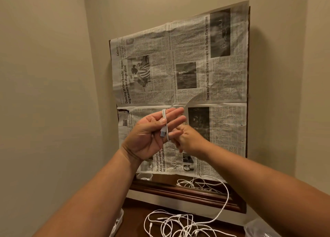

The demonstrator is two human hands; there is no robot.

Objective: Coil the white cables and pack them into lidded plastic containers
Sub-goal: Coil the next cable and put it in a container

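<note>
Two hands raised before a newspaper-covered mirror [196, 67]. Left hand [153, 133] palm-up, fingers extended and apart, white cable [165, 122] looped once around them, its plug [162, 133] lying on the palm under the thumb. Right hand [187, 140] just behind the left fingertips; grip blurred, cannot tell whether it pinches the cable. Cable trails down right to a loose tangle of cables [178, 224] on the dark wood tabletop [135, 217]. Clear plastic containers at lower left edge [118, 222] and lower right corner [259, 227]. Walls close on both sides.
</note>
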